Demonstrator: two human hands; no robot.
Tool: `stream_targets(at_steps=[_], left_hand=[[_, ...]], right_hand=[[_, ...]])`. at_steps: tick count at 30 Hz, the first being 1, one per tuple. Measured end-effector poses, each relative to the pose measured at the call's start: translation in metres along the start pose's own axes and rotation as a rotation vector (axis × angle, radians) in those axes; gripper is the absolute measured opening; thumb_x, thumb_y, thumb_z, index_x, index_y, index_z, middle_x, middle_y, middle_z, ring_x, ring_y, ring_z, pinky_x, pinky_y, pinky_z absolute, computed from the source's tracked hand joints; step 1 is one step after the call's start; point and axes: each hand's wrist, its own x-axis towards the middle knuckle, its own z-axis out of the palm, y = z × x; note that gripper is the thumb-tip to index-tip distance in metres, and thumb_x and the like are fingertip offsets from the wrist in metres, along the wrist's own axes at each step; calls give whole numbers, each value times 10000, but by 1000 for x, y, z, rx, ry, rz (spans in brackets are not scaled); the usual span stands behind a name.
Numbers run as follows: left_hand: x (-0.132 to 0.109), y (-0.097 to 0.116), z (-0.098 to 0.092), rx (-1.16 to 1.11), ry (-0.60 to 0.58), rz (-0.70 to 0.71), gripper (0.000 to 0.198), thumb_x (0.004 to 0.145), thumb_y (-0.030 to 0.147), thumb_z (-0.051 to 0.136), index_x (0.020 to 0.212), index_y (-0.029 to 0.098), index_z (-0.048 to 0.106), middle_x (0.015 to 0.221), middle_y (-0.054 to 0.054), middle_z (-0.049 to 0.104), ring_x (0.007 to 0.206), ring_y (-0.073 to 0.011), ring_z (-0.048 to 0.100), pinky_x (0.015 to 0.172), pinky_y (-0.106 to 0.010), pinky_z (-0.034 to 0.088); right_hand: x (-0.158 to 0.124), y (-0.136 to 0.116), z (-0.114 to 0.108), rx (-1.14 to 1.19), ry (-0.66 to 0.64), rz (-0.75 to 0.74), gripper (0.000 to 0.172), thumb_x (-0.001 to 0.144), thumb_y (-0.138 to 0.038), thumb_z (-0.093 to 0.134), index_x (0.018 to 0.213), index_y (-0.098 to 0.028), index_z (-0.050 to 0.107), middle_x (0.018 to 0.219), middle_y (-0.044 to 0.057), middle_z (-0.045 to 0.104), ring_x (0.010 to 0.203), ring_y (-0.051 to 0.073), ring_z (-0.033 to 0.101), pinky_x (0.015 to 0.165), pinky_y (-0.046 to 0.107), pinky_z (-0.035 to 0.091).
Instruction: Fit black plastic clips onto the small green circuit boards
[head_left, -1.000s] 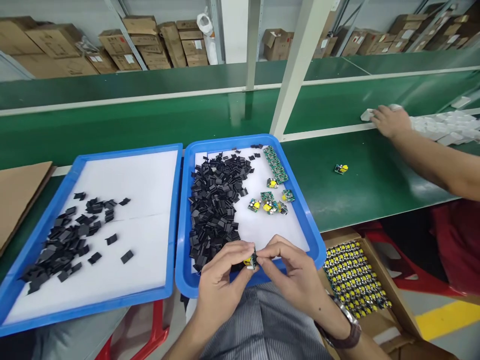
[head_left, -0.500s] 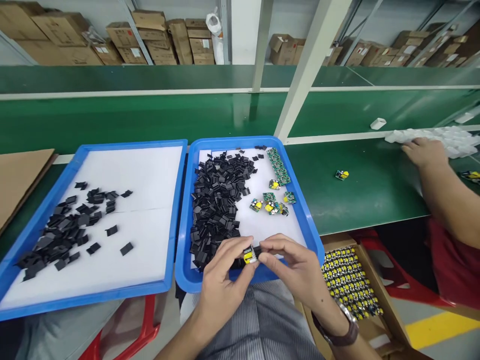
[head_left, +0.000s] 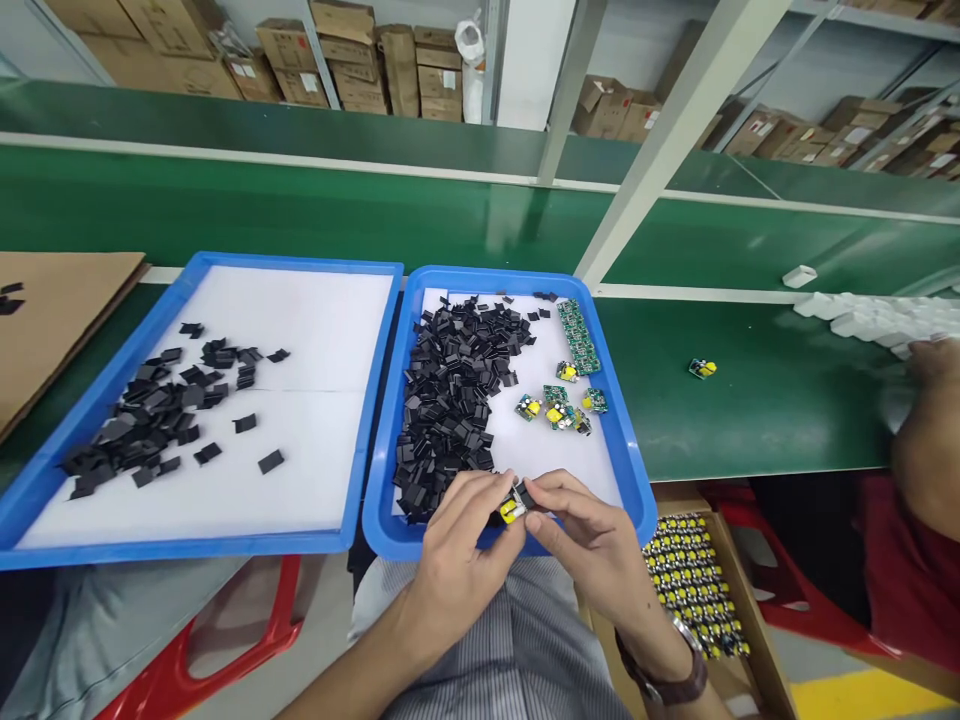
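Over the near edge of the right blue tray (head_left: pixel 636 465), my left hand (head_left: pixel 463 565) pinches a small circuit board with a yellow part (head_left: pixel 512 511). The fingertips of my right hand (head_left: pixel 596 545) close on a black plastic piece (head_left: pixel 524 493) at that board's right side; whether it is seated there I cannot make out. Fingers hide part of both. Beyond my hands, a heap of black pieces (head_left: pixel 457 400) fills the tray's left half. Several small boards with yellow parts (head_left: pixel 556 414) and a green board panel (head_left: pixel 578 337) lie to the right.
Another blue tray (head_left: pixel 341 480) with scattered black pieces (head_left: pixel 154 420) stands left. A carton of boards (head_left: pixel 765 630) is low on my right. One board (head_left: pixel 703 369) lies on the green bench, near white housings (head_left: pixel 885 318) and a co-worker's hand (head_left: pixel 934 365). A slanted post (head_left: pixel 675 130) rises behind.
The view has shifted slightly. My hands keep the board and black piece together, with the black piece tilted a little differently. The co-worker's hand has drawn back toward the right edge.
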Motion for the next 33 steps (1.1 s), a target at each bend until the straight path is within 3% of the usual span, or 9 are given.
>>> stream_targets(at_steps=[9, 13, 16, 19, 23, 29, 33], left_hand=[[5, 3, -2, -42, -35, -59, 500, 916, 58, 684, 1383, 227, 633, 1164, -86, 738, 1090, -227, 685, 982, -408, 587], [8, 3, -7, -137, -105, -44, 519, 935, 63, 676, 1418, 245, 622, 1225, -103, 725, 1146, -238, 671, 992, -416, 595], [9, 2, -10, -212, -182, -36, 491, 953, 56, 656, 1402, 254, 641, 1214, -103, 735, 1154, -241, 673, 977, -418, 609], [9, 0, -12, -244, -186, -49, 458, 953, 27, 643, 1355, 246, 668, 1206, -89, 745, 1162, -223, 682, 999, -396, 605], [6, -1, -12, -222, -138, -86, 451, 946, 18, 648, 1329, 254, 678, 1242, -62, 757, 1175, -192, 702, 1050, -350, 588], [6, -5, -14, -235, -141, -130, 463, 933, 38, 692, 1322, 288, 697, 1286, -40, 754, 1199, -183, 706, 1072, -320, 580], [6, -6, -14, -215, -174, -141, 483, 931, 44, 699, 1339, 301, 693, 1278, -37, 747, 1195, -179, 701, 1066, -309, 580]], right_hand=[[2, -3, -5, 28, 9, 57, 238, 933, -270, 782, 1165, -305, 820, 1082, 54, 751, 1004, 180, 720, 874, 299, 630], [6, -5, -6, 142, 85, 194, 171, 841, -341, 875, 983, -252, 840, 891, 27, 775, 775, 170, 745, 744, 308, 667], [10, -8, -6, 213, 36, 264, 151, 807, -322, 905, 883, -222, 821, 804, 8, 771, 680, 152, 736, 708, 297, 664], [10, -11, -4, 195, 2, 218, 88, 832, -273, 883, 826, -216, 816, 826, 13, 781, 714, 142, 739, 725, 265, 646], [7, -12, 3, 155, 58, 141, 12, 874, -235, 841, 871, -244, 833, 858, 11, 787, 787, 142, 745, 758, 239, 631], [4, -10, 10, 123, 84, 72, 161, 919, -204, 785, 1043, -293, 833, 981, 11, 783, 872, 143, 750, 822, 242, 632], [3, -9, 7, 77, 119, 74, 85, 908, -217, 801, 962, -276, 831, 957, 10, 786, 876, 142, 752, 801, 223, 631]])
